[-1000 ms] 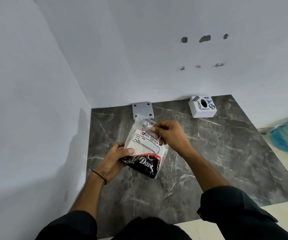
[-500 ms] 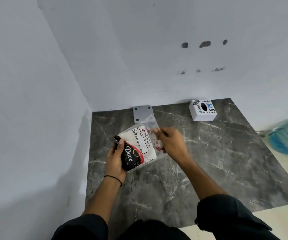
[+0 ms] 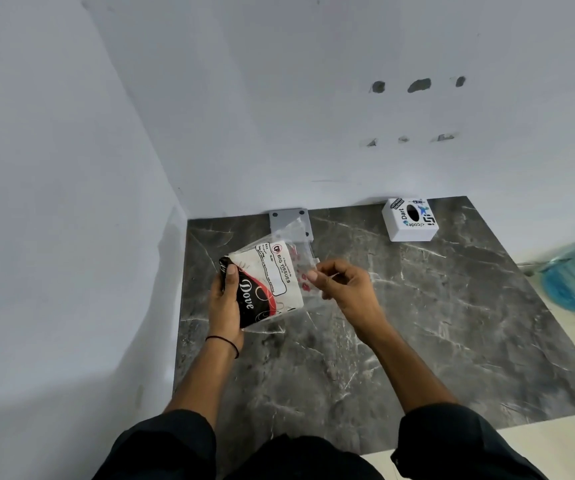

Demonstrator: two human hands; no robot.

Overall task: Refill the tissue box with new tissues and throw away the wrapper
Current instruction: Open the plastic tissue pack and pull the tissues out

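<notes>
Left hand (image 3: pixel 225 301) grips the black end of the tissue pack (image 3: pixel 265 282), right hand (image 3: pixel 344 289) pinches its clear wrapper edge (image 3: pixel 305 256), white tissue box (image 3: pixel 410 220) well beyond the right hand.

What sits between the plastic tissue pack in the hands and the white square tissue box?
Nothing: only bare dark marble surface separates tissue pack from tissue box, in the head view.

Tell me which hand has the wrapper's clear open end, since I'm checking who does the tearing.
The right hand pinches the clear plastic end of the tissue pack. The left hand only grips the pack's black printed end.
</notes>
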